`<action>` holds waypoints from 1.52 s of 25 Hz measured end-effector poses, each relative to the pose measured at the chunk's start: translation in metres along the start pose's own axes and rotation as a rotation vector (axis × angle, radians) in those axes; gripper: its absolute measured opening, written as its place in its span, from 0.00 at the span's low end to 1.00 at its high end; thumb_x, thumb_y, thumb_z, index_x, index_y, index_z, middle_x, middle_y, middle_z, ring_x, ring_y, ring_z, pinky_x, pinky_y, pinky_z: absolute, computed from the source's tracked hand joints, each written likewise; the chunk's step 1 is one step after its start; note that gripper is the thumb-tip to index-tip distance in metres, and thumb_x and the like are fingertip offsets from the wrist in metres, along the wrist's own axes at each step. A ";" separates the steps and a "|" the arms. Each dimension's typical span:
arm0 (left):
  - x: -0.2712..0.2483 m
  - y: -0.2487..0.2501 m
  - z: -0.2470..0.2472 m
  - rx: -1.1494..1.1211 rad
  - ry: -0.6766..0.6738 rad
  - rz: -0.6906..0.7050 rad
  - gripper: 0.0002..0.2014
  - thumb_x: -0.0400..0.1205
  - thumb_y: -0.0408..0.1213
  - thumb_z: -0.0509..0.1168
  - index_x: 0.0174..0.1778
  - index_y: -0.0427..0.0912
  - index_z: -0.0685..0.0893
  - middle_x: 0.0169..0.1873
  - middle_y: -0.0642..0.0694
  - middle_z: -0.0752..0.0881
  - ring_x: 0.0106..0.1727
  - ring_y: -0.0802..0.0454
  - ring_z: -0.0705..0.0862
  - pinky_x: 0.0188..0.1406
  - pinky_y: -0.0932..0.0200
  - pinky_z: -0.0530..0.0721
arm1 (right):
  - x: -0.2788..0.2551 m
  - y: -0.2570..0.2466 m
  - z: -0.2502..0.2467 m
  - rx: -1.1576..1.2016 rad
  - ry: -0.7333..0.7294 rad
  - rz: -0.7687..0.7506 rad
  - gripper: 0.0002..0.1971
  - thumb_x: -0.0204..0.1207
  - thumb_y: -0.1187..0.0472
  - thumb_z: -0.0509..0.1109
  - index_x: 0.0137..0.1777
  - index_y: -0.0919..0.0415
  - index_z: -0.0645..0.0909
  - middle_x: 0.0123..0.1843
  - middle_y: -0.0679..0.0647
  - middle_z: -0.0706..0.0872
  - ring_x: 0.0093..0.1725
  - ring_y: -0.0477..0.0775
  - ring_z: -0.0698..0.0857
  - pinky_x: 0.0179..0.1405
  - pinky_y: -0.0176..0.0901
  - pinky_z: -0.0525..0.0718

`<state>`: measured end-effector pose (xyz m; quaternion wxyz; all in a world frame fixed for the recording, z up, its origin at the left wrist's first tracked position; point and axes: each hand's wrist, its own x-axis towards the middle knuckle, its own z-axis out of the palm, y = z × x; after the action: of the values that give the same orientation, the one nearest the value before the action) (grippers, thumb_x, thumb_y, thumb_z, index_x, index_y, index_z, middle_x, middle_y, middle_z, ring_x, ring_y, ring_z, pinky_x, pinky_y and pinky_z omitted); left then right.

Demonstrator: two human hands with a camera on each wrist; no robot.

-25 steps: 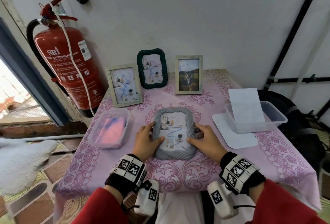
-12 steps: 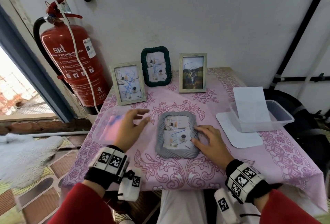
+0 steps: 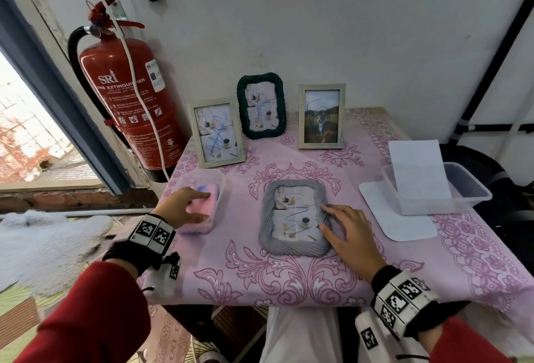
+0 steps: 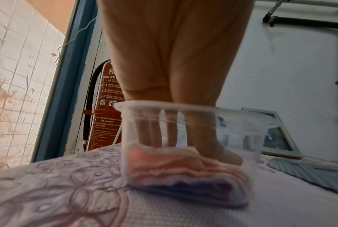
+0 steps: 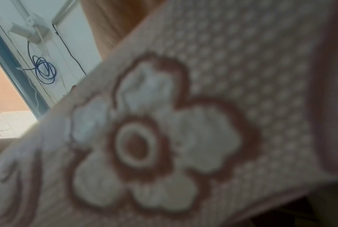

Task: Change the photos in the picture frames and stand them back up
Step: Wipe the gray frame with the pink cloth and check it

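Left hand (image 3: 185, 209): reaches down into a clear tub (image 4: 239, 122) at the table's left edge; fingers (image 4: 201, 135) extended, tips resting on the pink cloth (image 3: 202, 212) inside. Nothing is gripped.
Right hand (image 3: 351, 232): lies flat, fingers spread and straight, on the right edge of the grey frame (image 3: 294, 219); fingertips touch the frame's rim and the corner of its photo. It pins rather than grasps. The right wrist view is a blur of tablecloth pattern and adds nothing on the fingers.
Grey frame: flat on its back, face up, in the middle of the table, between the two hands. It holds a photo scribbled with a blue line.
Cloth: folded, pink with a blue patch, filling the bottom of the tub.
Standing frames: three upright along the wall. A pale wooden frame (image 3: 215, 133) on the left, a dark green frame (image 3: 261, 105) in the middle, a second pale frame (image 3: 321, 116) on the right. The first two show the same kind of scribbled photo; the third shows a darker outdoor picture, also with a blue mark.
Right side: a clear box (image 3: 468, 186) with a white sheet (image 3: 417, 169) leaning in it, set on a white lid (image 3: 387, 218).
Table (image 3: 289, 281): covered with a pink patterned cloth.
Beyond the table: a red extinguisher (image 3: 121, 96) against the wall at left, beside a doorway.
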<state>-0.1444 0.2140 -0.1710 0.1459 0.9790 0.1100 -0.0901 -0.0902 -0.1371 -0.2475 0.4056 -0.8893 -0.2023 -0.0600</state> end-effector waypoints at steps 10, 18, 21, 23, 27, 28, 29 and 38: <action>0.006 0.000 -0.002 -0.039 0.177 -0.059 0.19 0.76 0.36 0.70 0.64 0.45 0.83 0.53 0.44 0.85 0.52 0.48 0.81 0.52 0.62 0.72 | 0.000 0.001 0.000 0.004 0.008 -0.003 0.19 0.77 0.54 0.69 0.68 0.50 0.78 0.64 0.46 0.80 0.64 0.46 0.69 0.62 0.38 0.61; -0.010 0.034 -0.036 -0.156 0.571 0.065 0.20 0.77 0.38 0.70 0.65 0.42 0.81 0.52 0.43 0.85 0.43 0.52 0.81 0.39 0.68 0.76 | 0.000 0.001 0.001 -0.006 0.016 -0.012 0.19 0.77 0.54 0.69 0.68 0.50 0.78 0.64 0.46 0.81 0.64 0.48 0.71 0.63 0.40 0.63; -0.010 0.068 -0.043 -0.249 0.548 0.165 0.20 0.75 0.39 0.71 0.65 0.43 0.81 0.49 0.50 0.85 0.41 0.58 0.82 0.28 0.72 0.77 | 0.000 0.000 0.001 -0.010 0.017 -0.011 0.19 0.77 0.54 0.69 0.68 0.50 0.78 0.64 0.46 0.80 0.64 0.47 0.71 0.62 0.40 0.62; -0.007 0.093 -0.037 -0.285 0.473 0.232 0.20 0.76 0.37 0.70 0.64 0.43 0.81 0.46 0.53 0.84 0.39 0.64 0.81 0.27 0.74 0.79 | 0.000 0.001 0.001 -0.012 0.015 -0.009 0.19 0.77 0.53 0.69 0.68 0.50 0.78 0.64 0.45 0.80 0.64 0.47 0.70 0.63 0.40 0.62; 0.006 0.132 -0.008 -0.266 0.325 0.306 0.21 0.77 0.40 0.70 0.67 0.41 0.80 0.53 0.45 0.85 0.45 0.54 0.84 0.44 0.69 0.81 | -0.001 0.001 0.000 -0.005 0.012 -0.013 0.19 0.77 0.52 0.68 0.69 0.49 0.77 0.65 0.44 0.79 0.64 0.44 0.69 0.63 0.39 0.62; 0.009 0.139 0.000 -0.260 0.292 0.316 0.22 0.77 0.41 0.70 0.67 0.42 0.80 0.54 0.44 0.84 0.46 0.53 0.83 0.48 0.65 0.81 | -0.001 0.001 0.000 -0.007 0.011 -0.014 0.19 0.77 0.52 0.68 0.69 0.49 0.77 0.65 0.44 0.79 0.64 0.44 0.70 0.63 0.39 0.62; 0.011 0.145 0.008 -0.249 0.259 0.329 0.22 0.77 0.42 0.70 0.66 0.42 0.80 0.53 0.44 0.83 0.46 0.53 0.82 0.50 0.63 0.79 | -0.001 0.001 0.000 -0.010 0.010 -0.015 0.20 0.77 0.52 0.68 0.69 0.49 0.77 0.65 0.44 0.79 0.64 0.45 0.70 0.63 0.39 0.62; 0.014 0.149 0.046 -0.103 -0.057 0.385 0.19 0.84 0.43 0.61 0.70 0.44 0.77 0.57 0.41 0.76 0.59 0.48 0.78 0.59 0.65 0.69 | -0.001 -0.002 -0.001 -0.021 0.004 0.000 0.20 0.76 0.54 0.69 0.69 0.51 0.78 0.65 0.45 0.80 0.65 0.48 0.72 0.65 0.40 0.64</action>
<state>-0.1012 0.0635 -0.1773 0.2132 0.9703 -0.0792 -0.0827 -0.0920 -0.1371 -0.2453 0.3966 -0.8934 -0.2009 -0.0642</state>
